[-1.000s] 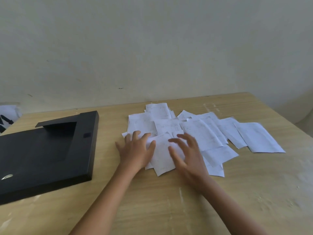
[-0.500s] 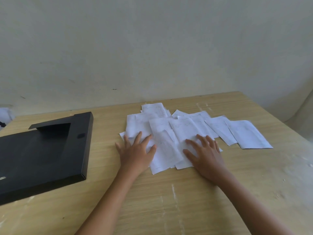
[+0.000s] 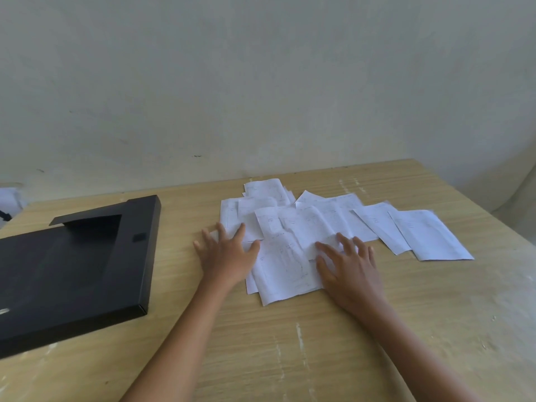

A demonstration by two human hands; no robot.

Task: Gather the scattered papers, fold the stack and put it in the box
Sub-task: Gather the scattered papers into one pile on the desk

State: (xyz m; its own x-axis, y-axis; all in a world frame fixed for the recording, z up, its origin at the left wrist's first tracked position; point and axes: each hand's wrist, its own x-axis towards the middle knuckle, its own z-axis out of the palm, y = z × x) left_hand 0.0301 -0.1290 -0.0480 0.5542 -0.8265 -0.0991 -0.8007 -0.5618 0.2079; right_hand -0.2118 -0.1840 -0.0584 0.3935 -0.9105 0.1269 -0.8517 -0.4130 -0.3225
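Observation:
Several white printed papers (image 3: 310,227) lie overlapping on the wooden table (image 3: 348,343), spread from the middle toward the right. My left hand (image 3: 227,255) rests flat with fingers spread on the pile's left edge. My right hand (image 3: 349,266) lies flat, fingers apart, on the near right part of the pile. Two sheets (image 3: 429,237) stick out farthest right, beyond both hands. A flat black box (image 3: 72,262) lies on the table's left side, a hand's width from my left hand.
A pale wall (image 3: 261,82) runs along the table's far edge. The table's right edge slants down on the right. Something white and dark (image 3: 8,203) shows at the far left edge.
My right hand slid to the right across the pile, and the near sheets it covered shifted together. My left hand stayed pressed on the left edge.

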